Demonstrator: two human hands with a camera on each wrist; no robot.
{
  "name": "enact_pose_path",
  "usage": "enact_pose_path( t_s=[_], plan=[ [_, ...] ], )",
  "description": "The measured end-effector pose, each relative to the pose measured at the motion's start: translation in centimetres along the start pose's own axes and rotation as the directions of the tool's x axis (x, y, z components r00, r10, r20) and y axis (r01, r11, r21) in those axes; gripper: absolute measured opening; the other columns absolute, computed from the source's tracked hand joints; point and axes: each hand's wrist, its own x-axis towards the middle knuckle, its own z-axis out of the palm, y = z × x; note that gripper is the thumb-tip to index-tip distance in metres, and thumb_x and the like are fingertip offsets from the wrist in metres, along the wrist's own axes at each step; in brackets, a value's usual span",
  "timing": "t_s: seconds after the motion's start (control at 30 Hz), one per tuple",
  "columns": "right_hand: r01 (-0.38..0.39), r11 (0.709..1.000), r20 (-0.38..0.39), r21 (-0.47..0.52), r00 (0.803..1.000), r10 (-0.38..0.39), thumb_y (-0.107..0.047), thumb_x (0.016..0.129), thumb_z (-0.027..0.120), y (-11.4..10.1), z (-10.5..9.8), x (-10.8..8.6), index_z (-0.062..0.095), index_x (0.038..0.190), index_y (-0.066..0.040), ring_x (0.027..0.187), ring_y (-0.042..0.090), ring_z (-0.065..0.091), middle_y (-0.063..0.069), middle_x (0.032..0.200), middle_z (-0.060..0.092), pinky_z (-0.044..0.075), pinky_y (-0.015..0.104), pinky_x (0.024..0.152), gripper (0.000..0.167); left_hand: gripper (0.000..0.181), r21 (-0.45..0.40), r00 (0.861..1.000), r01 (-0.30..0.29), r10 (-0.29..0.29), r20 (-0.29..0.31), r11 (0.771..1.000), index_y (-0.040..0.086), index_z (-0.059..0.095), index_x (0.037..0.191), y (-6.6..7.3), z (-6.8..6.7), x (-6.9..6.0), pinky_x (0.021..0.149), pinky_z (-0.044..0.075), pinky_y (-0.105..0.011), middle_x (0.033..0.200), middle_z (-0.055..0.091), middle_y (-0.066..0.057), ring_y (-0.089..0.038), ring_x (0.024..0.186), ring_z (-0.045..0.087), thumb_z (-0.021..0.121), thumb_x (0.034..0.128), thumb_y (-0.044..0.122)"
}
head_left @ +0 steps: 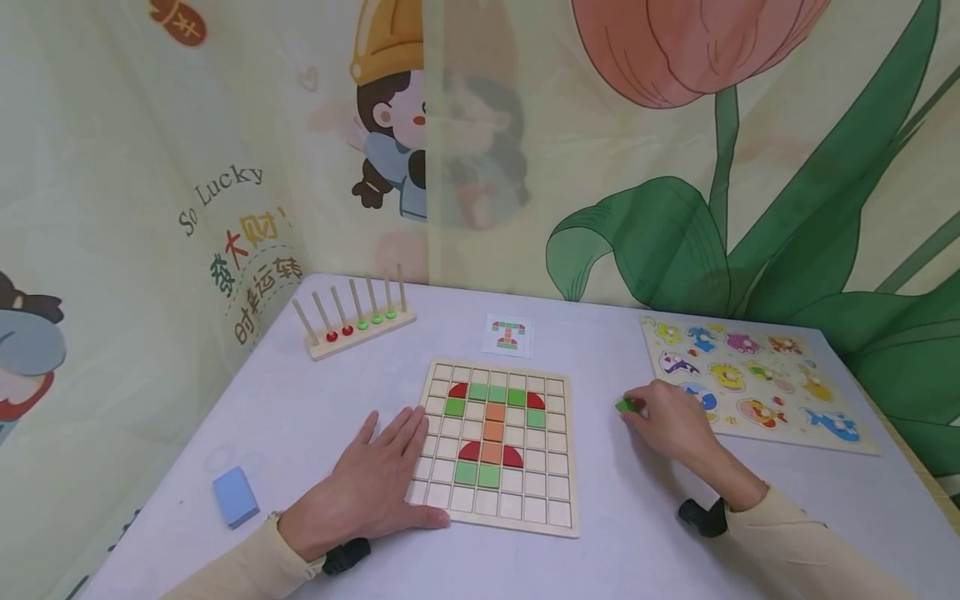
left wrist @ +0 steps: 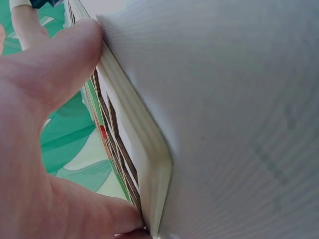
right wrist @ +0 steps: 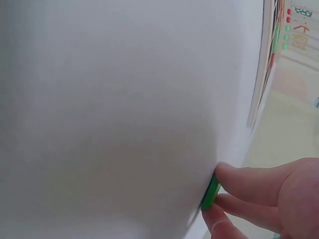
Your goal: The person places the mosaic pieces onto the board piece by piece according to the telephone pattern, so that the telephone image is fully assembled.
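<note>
A wooden grid board lies mid-table, with green squares, orange squares and red quarter-round pieces in some of its cells. My left hand rests at the board's left side and front corner, its fingers extended and spread; the left wrist view shows thumb and finger touching the board's edge. Right of the board, my right hand pinches a small green block between thumb and fingers, close to the tabletop. Behind the board lies a small card printed with a red, green and orange pattern.
At the back left stands a wooden peg rack with red and green rings. A blue block sits left of my left hand. An animal puzzle board lies at the right, beyond my right hand. Printed curtains hang behind the table.
</note>
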Motion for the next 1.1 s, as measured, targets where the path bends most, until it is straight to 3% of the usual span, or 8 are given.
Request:
enact_pose_path(
  t_s=[0.27,0.77,0.93,1.1],
  plan=[
    [0.006,0.999,0.029,0.039,1.000,-0.007,-0.008,0.087,0.079,-1.0,0.1,-1.0,0.076,0.114,0.002,0.072,0.018,0.054,0.013,0.093,0.072,0.040,0.025,0.057,0.030,0.120,0.005,1.000,-0.001,0.001,-0.002,1.000,-0.001,0.031,0.159,0.0,0.1,0.0,0.125,0.018,-0.064,0.170,0.027,-0.015,-0.032,0.159,0.025,0.066,0.0777,0.080],
    [0.156,0.972,0.070,0.176,0.983,-0.171,-0.009,0.087,0.081,-4.6,-0.1,-3.0,0.077,0.121,-0.008,0.083,0.013,0.056,0.001,0.101,0.071,0.048,0.019,0.064,0.035,0.120,0.006,1.000,-0.004,0.004,-0.005,1.000,-0.001,0.031,0.159,0.0,0.1,0.0,0.125,0.018,-0.064,0.170,0.026,-0.015,-0.032,0.159,0.025,0.065,0.0781,0.081],
    [0.248,0.939,0.074,0.238,0.960,-0.272,-0.011,0.085,0.083,-6.9,0.5,-3.7,0.077,0.120,-0.009,0.082,0.011,0.055,-0.003,0.098,0.069,0.048,0.018,0.063,0.035,0.120,0.002,1.000,0.000,0.000,-0.002,1.000,-0.001,0.030,0.159,0.0,0.0,0.0,0.125,0.018,-0.063,0.170,0.026,-0.015,-0.032,0.159,0.025,0.066,0.0779,0.081],
    [0.364,0.889,0.127,0.277,0.904,-0.409,-0.014,0.085,0.083,-9.1,1.5,-4.5,0.077,0.120,-0.008,0.081,0.008,0.054,-0.006,0.097,0.067,0.047,0.017,0.062,0.036,0.121,-0.004,1.000,-0.001,0.001,-0.005,1.000,-0.001,0.030,0.159,0.0,0.0,0.0,0.125,0.017,-0.063,0.170,0.027,-0.016,-0.032,0.159,0.025,0.066,0.0779,0.080]
  ],
)
